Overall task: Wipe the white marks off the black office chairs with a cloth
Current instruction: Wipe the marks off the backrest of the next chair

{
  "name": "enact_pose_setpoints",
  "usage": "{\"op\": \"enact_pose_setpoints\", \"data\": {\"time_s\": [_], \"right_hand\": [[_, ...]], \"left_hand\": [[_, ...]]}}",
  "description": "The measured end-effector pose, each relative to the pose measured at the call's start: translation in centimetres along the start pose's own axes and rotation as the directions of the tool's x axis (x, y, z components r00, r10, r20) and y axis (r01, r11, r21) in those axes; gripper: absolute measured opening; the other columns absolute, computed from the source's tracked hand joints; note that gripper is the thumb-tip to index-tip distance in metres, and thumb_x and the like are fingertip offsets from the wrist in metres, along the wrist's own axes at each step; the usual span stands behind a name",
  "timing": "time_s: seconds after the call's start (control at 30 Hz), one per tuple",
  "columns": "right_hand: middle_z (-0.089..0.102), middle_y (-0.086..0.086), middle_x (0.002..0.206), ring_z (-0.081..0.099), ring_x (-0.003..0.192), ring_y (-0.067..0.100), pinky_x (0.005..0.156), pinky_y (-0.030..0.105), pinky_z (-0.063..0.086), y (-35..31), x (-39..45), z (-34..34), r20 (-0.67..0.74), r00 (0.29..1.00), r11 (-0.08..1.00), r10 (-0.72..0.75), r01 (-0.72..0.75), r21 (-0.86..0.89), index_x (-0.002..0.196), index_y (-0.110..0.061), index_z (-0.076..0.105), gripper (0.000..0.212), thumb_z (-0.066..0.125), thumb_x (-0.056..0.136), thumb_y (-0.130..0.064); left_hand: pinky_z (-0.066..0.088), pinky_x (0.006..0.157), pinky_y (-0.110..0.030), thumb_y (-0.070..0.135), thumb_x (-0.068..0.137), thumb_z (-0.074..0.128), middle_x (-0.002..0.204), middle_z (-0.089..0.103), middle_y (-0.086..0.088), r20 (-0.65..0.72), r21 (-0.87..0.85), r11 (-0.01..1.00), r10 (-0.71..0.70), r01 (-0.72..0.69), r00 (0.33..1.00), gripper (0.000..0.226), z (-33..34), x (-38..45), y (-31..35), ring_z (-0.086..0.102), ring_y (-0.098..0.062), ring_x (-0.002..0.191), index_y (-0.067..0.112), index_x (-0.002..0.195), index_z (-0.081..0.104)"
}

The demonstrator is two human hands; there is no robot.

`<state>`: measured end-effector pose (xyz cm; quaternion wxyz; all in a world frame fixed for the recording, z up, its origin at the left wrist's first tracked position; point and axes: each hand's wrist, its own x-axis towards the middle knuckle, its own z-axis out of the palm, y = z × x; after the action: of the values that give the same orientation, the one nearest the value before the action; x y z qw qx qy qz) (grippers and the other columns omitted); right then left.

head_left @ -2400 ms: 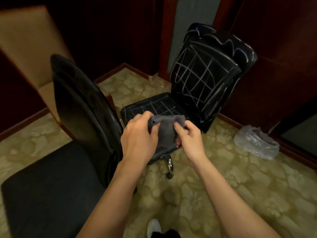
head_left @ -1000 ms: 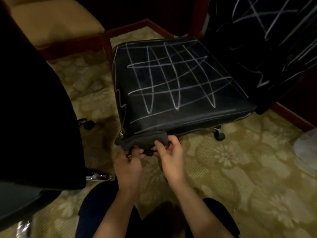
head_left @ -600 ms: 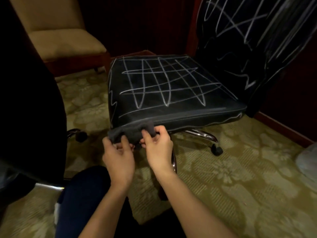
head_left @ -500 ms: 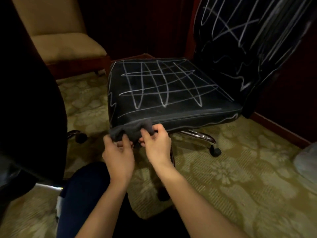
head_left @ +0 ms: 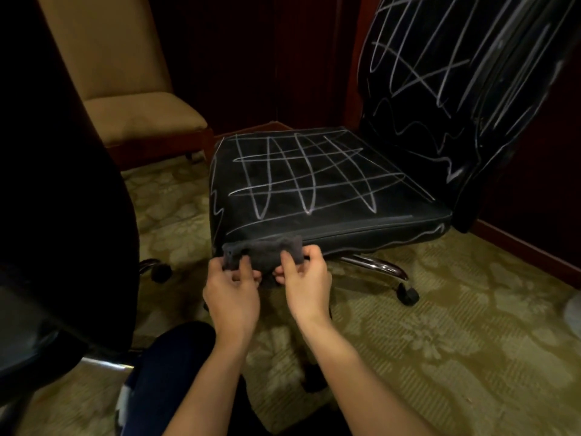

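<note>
A: What did the head view show, taking the largest features first?

B: A patterned green carpet [head_left: 440, 325] filled the floor. A second black chair [head_left: 56, 199] occupied the left edge, its visible side free of marks. A tan upholstered chair [head_left: 125, 89] stood behind it against dark wood panelling. The marked black office chair [head_left: 314, 184] stood ahead, with white lines crossing its seat in a grid and running over its backrest [head_left: 456, 89]; a wavy line followed the seat's front and left edges.

A: Where was the cloth, and how did the hands stand?

B: The dark grey cloth [head_left: 261, 251] was bunched at the seat's front left edge, against the lower rim, and held off the floor. The left hand [head_left: 231, 297] pinched its left end; the right hand [head_left: 306, 284] pinched its right end, thumb on top. Both hands grasped the cloth, neither released.

A: Which step was in hand?

B: Judged from the marks, all apparently intact, wiping had not begun; the cloth was being gathered or folded into a pad.

A: What did the next move call for?

B: Probably pressing the pad flat on the seat's front edge with one hand and rubbing along the lines. The castors [head_left: 407, 295] suggested the chair could roll, so steadying it with the free hand would help.
</note>
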<state>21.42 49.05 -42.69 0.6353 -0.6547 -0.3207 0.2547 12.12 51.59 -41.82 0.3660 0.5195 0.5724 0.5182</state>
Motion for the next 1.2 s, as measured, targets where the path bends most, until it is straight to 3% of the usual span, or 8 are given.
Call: {"op": "enact_pose_setpoints", "data": {"time_s": [0.13,0.3,0.67,0.73,0.87,0.93,1.0,1.2], "right_hand": [[0.072,0.002,0.080,0.073,0.075,0.009,0.077,0.042,0.061,-0.2,0.4,-0.9,0.059,0.998,1.000,-0.002,0.002,0.001,0.093,-0.028,0.055,0.013,0.066,0.094,-0.020],[0.073,0.003,0.074,0.072,0.069,0.009,0.076,0.043,0.061,0.2,1.7,-3.0,-0.086,0.996,0.999,0.025,-0.028,-0.027,0.100,-0.016,0.059,0.010,0.065,0.094,-0.021],[0.070,-0.004,0.076,0.072,0.076,0.009,0.080,0.045,0.060,-0.2,0.9,1.7,0.050,0.999,1.000,0.012,-0.011,-0.010,0.086,-0.035,0.052,0.021,0.066,0.094,-0.020],[0.072,0.001,0.073,0.073,0.072,0.012,0.078,0.048,0.060,-0.1,1.9,-0.2,-0.018,0.999,0.999,0.032,-0.032,0.018,0.088,-0.030,0.055,0.017,0.066,0.093,-0.019],[0.072,-0.001,0.076,0.072,0.072,0.008,0.077,0.044,0.061,0.3,2.8,-2.6,-0.150,0.988,0.999,0.022,-0.026,-0.027,0.094,-0.026,0.055,0.010,0.064,0.095,-0.022],[0.071,-0.003,0.077,0.071,0.074,0.007,0.079,0.044,0.060,0.4,2.3,-1.7,-0.198,0.980,0.997,-0.013,-0.001,-0.072,0.092,-0.033,0.053,0.012,0.063,0.094,-0.027],[0.072,-0.004,0.078,0.071,0.075,0.008,0.078,0.046,0.060,0.3,1.5,0.4,-0.159,0.986,0.998,-0.040,0.032,-0.057,0.089,-0.035,0.052,0.015,0.065,0.093,-0.028],[0.072,-0.003,0.075,0.072,0.076,0.012,0.076,0.047,0.059,-0.7,0.1,8.7,0.053,0.997,0.995,-0.057,0.061,-0.077,0.093,-0.033,0.054,0.017,0.068,0.085,-0.036]], "left_hand": [[0.057,0.085,-0.048,0.028,0.098,0.059,0.074,0.069,0.006,-0.072,0.035,0.999,0.021,-0.019,0.997,0.015,0.9,-0.6,0.4,0.071,-0.013,0.075,0.018,0.108,0.053],[0.055,0.090,-0.045,0.023,0.098,0.061,0.072,0.066,0.010,0.065,0.057,0.997,0.047,-0.051,0.997,0.009,2.8,-1.7,1.1,0.067,-0.007,0.076,0.019,0.104,0.056],[0.058,0.075,-0.029,0.023,0.100,0.058,0.089,0.071,0.002,-0.039,0.025,0.999,-0.028,0.029,0.999,0.011,-0.1,1.9,-0.2,0.069,-0.004,0.081,0.022,0.110,0.055],[0.053,0.070,-0.017,0.021,0.099,0.059,0.093,0.071,0.002,0.017,0.074,0.997,0.004,-0.006,1.000,0.011,1.5,1.3,0.8,0.070,-0.004,0.082,0.023,0.109,0.054],[0.055,0.089,-0.041,0.025,0.098,0.060,0.082,0.070,0.006,0.111,0.091,0.994,0.046,-0.057,0.993,0.009,4.1,0.0,1.4,0.069,-0.007,0.082,0.025,0.105,0.054],[0.057,0.083,-0.032,0.023,0.099,0.060,0.083,0.070,0.004,0.145,0.048,0.998,0.033,-0.041,0.989,0.009,3.2,0.5,1.0,0.068,0.002,0.078,0.022,0.107,0.056],[0.055,0.076,-0.023,0.023,0.099,0.060,0.084,0.071,0.003,0.097,0.013,1.000,0.017,-0.019,0.995,0.013,1.4,1.8,0.1,0.068,0.003,0.077,0.022,0.112,0.058],[0.055,0.074,-0.033,0.022,0.101,0.055,0.089,0.067,-0.003,-0.132,-0.146,0.976,-0.180,0.160,0.975,0.014,-2.3,8.3,-3.3,0.069,-0.027,0.091,0.012,0.111,0.057]]}}
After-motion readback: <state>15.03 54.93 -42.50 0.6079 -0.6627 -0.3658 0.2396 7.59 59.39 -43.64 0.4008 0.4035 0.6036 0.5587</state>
